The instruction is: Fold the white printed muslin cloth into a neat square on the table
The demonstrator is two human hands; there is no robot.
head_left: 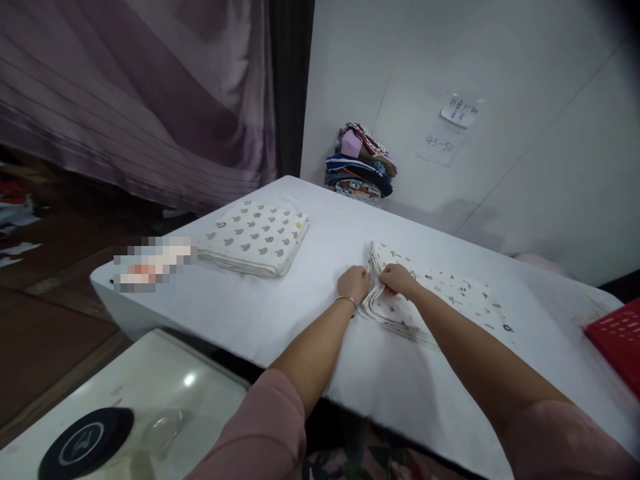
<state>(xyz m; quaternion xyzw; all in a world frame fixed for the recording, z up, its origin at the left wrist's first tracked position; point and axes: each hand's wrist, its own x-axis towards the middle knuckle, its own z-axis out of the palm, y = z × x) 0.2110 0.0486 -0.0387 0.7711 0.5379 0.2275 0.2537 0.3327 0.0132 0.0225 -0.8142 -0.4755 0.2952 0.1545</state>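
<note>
A white printed cloth [450, 293], folded in several layers, lies on the white-covered table [320, 333] in front of me. My left hand [354, 283], with a bracelet at the wrist, is closed on the cloth's left edge. Beside it, my right hand [397, 279] pinches the same edge, thumb and fingers pressed together on the layers. The edge is lifted and bunched between the two hands. To the left lies another folded white cloth [255, 233] with grey mushroom-like prints, apart from both hands.
A stack of folded clothes [360, 163] stands by the wall behind the table. A red basket [617, 340] sits at the right edge. At lower left, a pale surface [165, 380] carries a round black object [87, 443]. A blurred-out item [153, 263] lies at the table's left corner.
</note>
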